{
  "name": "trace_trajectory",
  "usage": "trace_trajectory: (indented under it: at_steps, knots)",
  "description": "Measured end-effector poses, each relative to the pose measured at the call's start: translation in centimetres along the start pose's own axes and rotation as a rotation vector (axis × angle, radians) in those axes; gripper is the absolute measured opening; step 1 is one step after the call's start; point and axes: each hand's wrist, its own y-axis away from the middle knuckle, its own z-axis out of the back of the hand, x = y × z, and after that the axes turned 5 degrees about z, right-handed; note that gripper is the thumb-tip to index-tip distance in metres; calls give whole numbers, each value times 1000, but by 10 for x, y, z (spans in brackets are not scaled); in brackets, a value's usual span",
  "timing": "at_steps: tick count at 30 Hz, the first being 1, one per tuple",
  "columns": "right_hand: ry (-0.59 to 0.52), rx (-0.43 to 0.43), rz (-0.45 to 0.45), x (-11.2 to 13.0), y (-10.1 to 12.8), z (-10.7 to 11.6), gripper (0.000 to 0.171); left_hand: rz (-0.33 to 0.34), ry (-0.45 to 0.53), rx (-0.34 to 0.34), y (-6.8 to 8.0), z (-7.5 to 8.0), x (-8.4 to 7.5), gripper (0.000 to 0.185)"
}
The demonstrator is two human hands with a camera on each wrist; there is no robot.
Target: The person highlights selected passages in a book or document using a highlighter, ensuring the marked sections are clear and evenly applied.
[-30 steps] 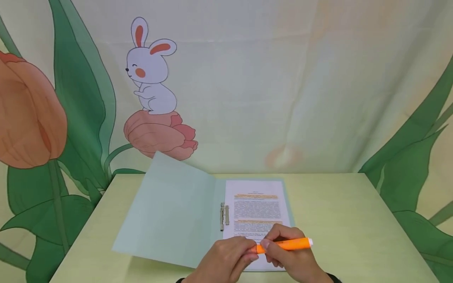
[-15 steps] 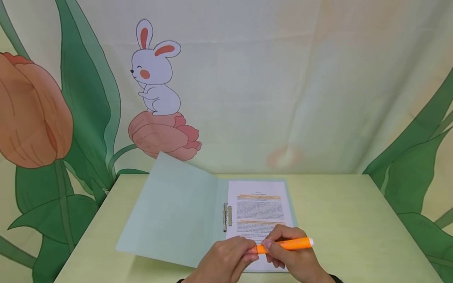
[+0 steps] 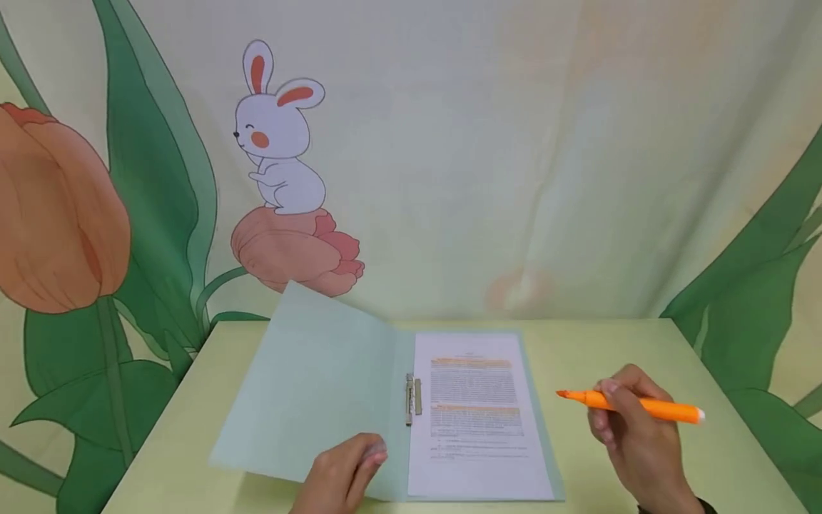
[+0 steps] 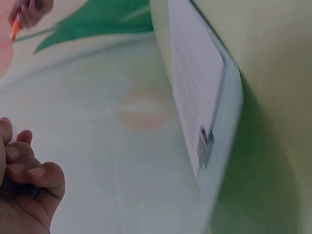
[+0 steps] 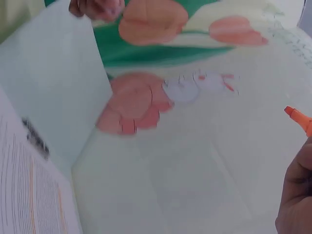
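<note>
My right hand (image 3: 642, 435) grips an orange highlighter (image 3: 671, 410), its uncapped orange tip pointing left, in the air to the right of the folder. In the right wrist view the highlighter's chisel tip (image 5: 291, 112) shows clearly. My left hand (image 3: 340, 471) pinches a small pale, see-through cap (image 3: 374, 449) over the lower edge of the open folder. Most of that cap is hidden by the fingers. The pale green folder (image 3: 308, 385) lies open, with printed sheets (image 3: 478, 478) on its right side. Orange highlighted lines run across two passages of the top page.
A metal clip (image 3: 409, 400) sits at the folder's spine. The folder's left cover stands partly raised off the light green table (image 3: 616, 343). Behind the table hangs a cloth backdrop (image 3: 437, 178) printed with a rabbit and tulips.
Both hands were together on the highlighter over the page. They have parted: the right moved right with the uncapped highlighter, the left moved left with the cap. The page's lower part is now visible.
</note>
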Motion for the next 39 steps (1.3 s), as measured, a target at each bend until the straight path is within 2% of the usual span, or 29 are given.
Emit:
trace_trajectory:
  at_steps: [2,4,7,9,12,16,19,22,25,27,29,33,35,39]
  knots:
    - [43,32,-30,4,-2,-2,43,-25,28,76,2,-3,0,9]
    - [105,33,-60,5,-4,-8,43,-24,57,145,2,-7,-3,5]
    - [126,15,-57,7,0,-11,43,26,70,183,8,-11,-9,5]
    - [170,-4,-71,9,4,-11,44,92,69,212,14,-11,-13,3]
    - [141,21,-62,8,6,-9,44,165,75,261,21,-12,-16,5]
    - [120,55,-61,6,8,-6,43,191,73,364,26,-16,-20,14]
    - [173,48,-98,5,9,-6,42,199,49,468,28,-21,-22,23]
    - [212,37,-131,6,9,-7,41,143,-11,538,29,-26,-23,29]
    - [210,35,-150,6,9,-7,39,13,-70,516,31,-33,-21,26]
    - [201,39,-158,5,10,-7,37,-48,-74,483,33,-39,-21,23]
    - [181,42,-162,4,10,-6,35,-71,-61,476,34,-44,-21,22]
    - [167,54,-162,1,11,-4,33,-59,-3,499,35,-54,-25,18]
    - [177,56,-166,0,11,-4,33,-63,18,509,35,-58,-28,21]
    - [193,58,-170,-1,11,-4,33,-133,5,496,33,-65,-31,20]
